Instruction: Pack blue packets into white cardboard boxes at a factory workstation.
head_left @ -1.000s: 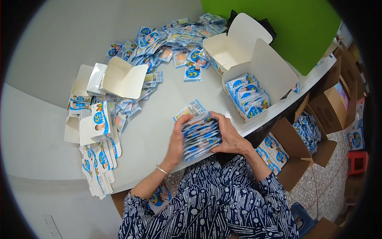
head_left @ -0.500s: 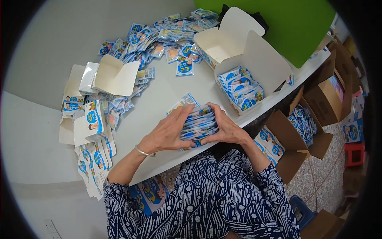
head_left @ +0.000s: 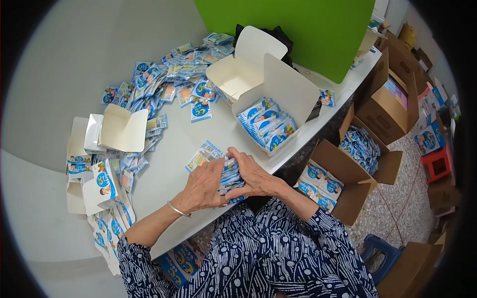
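Observation:
A stack of small blue-and-white sachets [head_left: 230, 175] is squeezed between my two hands at the front edge of the table. My left hand [head_left: 201, 185], with a silver bangle at its wrist, closes on the stack's left side. On the other side my right hand [head_left: 252, 178] wraps it, thumb toward me. Palms and fingers hide part of the stack. Just beyond my left hand, a few sachets [head_left: 203, 156] lie flat on the table. Farther right stands an open white carton [head_left: 294, 83], partly filled with rows of sachets [head_left: 267, 122].
An empty open carton [head_left: 237, 70] stands behind the filled one. A heap of loose sachets [head_left: 149, 82] spreads along the back left. More cartons [head_left: 123, 128] and flattened ones [head_left: 112, 223] lie at left. Brown boxes [head_left: 343, 191], a red stool [head_left: 436, 166] and a blue stool [head_left: 380, 256] stand at right.
The view has turned, so the table's contents sit farther left. My hands have come closer together around the stack, and less of it shows between them.

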